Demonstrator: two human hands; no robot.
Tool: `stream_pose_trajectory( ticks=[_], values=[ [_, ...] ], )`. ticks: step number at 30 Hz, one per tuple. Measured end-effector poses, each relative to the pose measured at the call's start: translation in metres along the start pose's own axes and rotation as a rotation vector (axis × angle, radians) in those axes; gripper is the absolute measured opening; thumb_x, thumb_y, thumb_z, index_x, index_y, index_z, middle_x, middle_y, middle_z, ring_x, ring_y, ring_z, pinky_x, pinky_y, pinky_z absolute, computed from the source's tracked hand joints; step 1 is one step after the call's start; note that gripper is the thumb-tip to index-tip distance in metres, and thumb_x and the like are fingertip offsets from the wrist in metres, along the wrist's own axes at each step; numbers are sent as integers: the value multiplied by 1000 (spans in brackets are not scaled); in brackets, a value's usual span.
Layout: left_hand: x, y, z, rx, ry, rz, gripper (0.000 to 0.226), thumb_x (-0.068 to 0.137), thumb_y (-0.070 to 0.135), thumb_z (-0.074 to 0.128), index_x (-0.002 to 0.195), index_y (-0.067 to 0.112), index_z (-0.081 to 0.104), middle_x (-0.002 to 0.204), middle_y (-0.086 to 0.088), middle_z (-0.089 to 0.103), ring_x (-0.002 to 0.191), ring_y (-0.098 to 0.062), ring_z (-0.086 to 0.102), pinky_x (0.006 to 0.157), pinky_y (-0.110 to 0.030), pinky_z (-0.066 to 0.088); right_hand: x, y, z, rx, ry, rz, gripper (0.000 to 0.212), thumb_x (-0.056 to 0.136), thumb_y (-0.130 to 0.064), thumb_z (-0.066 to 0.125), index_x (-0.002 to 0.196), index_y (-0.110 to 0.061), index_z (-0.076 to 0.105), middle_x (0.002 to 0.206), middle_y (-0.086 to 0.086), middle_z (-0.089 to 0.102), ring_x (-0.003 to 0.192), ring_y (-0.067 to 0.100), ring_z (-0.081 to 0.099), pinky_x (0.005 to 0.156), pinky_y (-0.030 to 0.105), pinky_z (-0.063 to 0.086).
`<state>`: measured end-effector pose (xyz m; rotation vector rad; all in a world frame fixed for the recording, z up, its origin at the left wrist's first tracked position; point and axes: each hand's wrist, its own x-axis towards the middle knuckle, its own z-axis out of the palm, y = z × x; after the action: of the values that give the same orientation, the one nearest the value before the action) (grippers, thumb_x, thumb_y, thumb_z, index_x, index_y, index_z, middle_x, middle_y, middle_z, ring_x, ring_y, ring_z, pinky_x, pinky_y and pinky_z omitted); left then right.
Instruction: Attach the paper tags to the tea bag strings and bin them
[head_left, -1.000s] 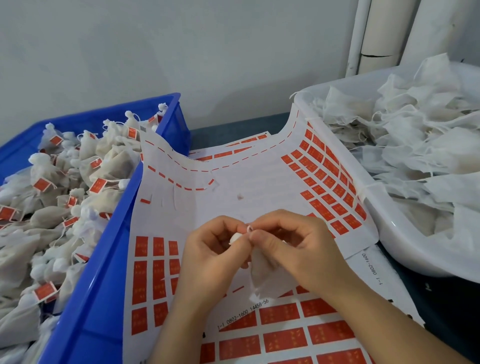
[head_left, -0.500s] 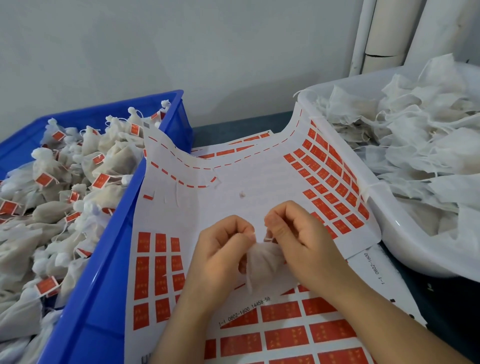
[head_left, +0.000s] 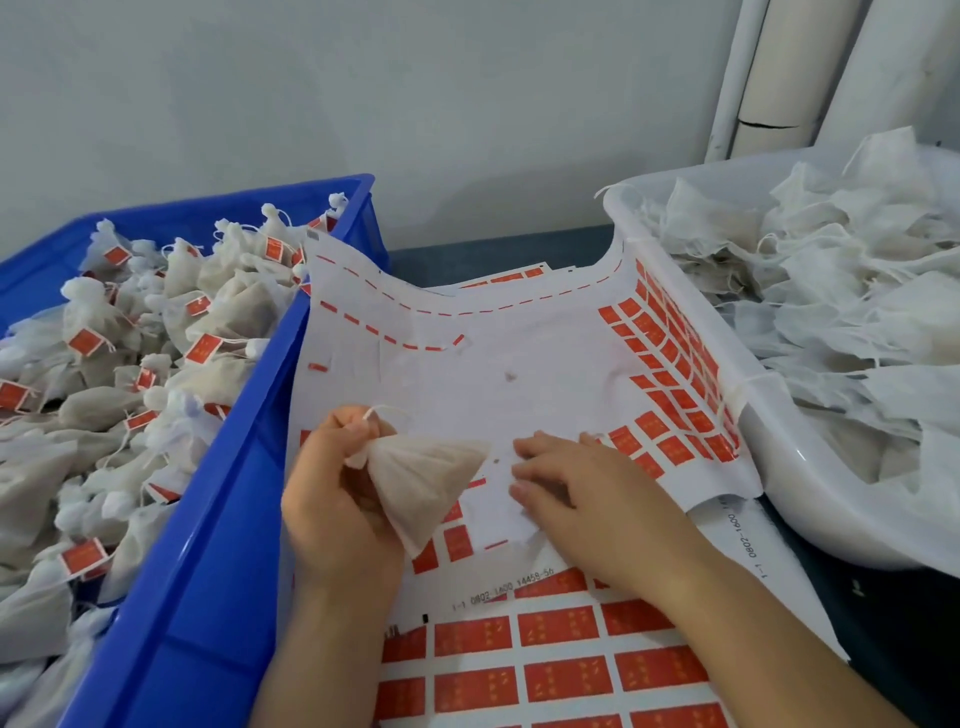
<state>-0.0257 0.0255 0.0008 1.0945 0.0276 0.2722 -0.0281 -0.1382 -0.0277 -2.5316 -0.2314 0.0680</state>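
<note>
Our left fingers (head_left: 345, 436) curl tight round the gathered neck of 1 tea bag (head_left: 426, 483), and the left hand (head_left: 332, 509) holds it just above the backing sheet (head_left: 519, 374), near the sheet's left edge. The bag's long axis runs from that pinched neck at the upper left down to its wide bottom at the lower right, so the fat end points toward our right hand (head_left: 587, 488). The string (head_left: 382, 413) pokes out beyond the left knuckles as a short white loop, on the far side of the grip and away from the right hand. Our right fingers (head_left: 535, 467) lie fairly straight and flat on the sheet, just beside the bag's bottom corner, and we see nothing held in them; whether a fingertip is lifting a tag we cannot tell. Most red tags (head_left: 670, 364) on this sheet sit to the right of that hand, a few just under the bag. We judge that the right hand, nearer the tags, must peel 1 and carry it across the bag to the string on the left hand's side. The blue bin (head_left: 218, 545) of tagged bags (head_left: 208, 345) stands against the sheet's left edge, nearer the left hand; the white tub (head_left: 779, 467) of untagged bags (head_left: 841, 291) stands on the right.
</note>
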Motion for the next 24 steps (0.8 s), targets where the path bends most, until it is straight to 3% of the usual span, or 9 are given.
stream_pose_trajectory(
  ticks=[6, 9, 11, 14, 19, 22, 24],
  values=[
    [9, -9, -12, 117, 229, -119, 35, 82, 17, 48, 56, 31, 67, 58, 12, 63, 53, -7, 64, 51, -27, 52, 1, 0, 0, 8, 63, 76, 40, 89, -52, 47, 122, -33, 58, 140, -20, 43, 126, 8, 44, 105, 30, 34],
    [15, -18, -15, 170, 276, -195, 32, 80, 23, 52, 51, 31, 64, 56, 9, 62, 61, -16, 62, 65, -38, 51, 4, -2, 0, -14, 75, 93, 47, 86, -58, 47, 126, -33, 55, 140, -20, 44, 123, 6, 47, 102, 30, 39],
    [17, -22, -14, 184, 289, -219, 32, 81, 24, 51, 51, 28, 62, 56, 6, 60, 60, -16, 59, 66, -38, 50, 4, -5, 1, -62, 84, 107, 53, 86, -60, 45, 132, -34, 48, 142, -18, 41, 126, 7, 44, 103, 29, 37],
    [19, -24, -15, 199, 292, -252, 29, 83, 24, 50, 54, 20, 51, 52, 4, 53, 47, -11, 53, 49, -26, 45, 4, -12, 1, -187, 76, 58, 54, 88, -58, 43, 136, -34, 40, 143, -14, 41, 128, 9, 41, 106, 29, 32],
    [18, -21, -11, -9, 299, -319, 38, 79, 22, 51, 41, 21, 44, 43, 3, 43, 35, -8, 43, 35, -20, 38, 24, -32, 0, -288, 54, -186, 35, 94, -32, 45, 129, -31, 49, 137, -10, 41, 125, 12, 29, 107, 29, 19],
    [21, -22, -11, -43, 353, -275, 37, 80, 22, 52, 43, 21, 46, 49, 2, 46, 47, -13, 48, 49, -24, 43, 33, -32, -1, -95, -21, -216, 32, 96, -27, 43, 126, -27, 53, 133, -11, 45, 117, 4, 34, 97, 16, 23],
    [22, -22, -13, -55, 361, -269, 30, 81, 21, 52, 51, 20, 46, 52, 1, 47, 51, -15, 48, 50, -25, 43, 32, -28, 5, 30, -81, -189, 31, 96, -37, 42, 123, -29, 54, 129, -13, 47, 108, -1, 36, 91, 12, 25]
  ],
)
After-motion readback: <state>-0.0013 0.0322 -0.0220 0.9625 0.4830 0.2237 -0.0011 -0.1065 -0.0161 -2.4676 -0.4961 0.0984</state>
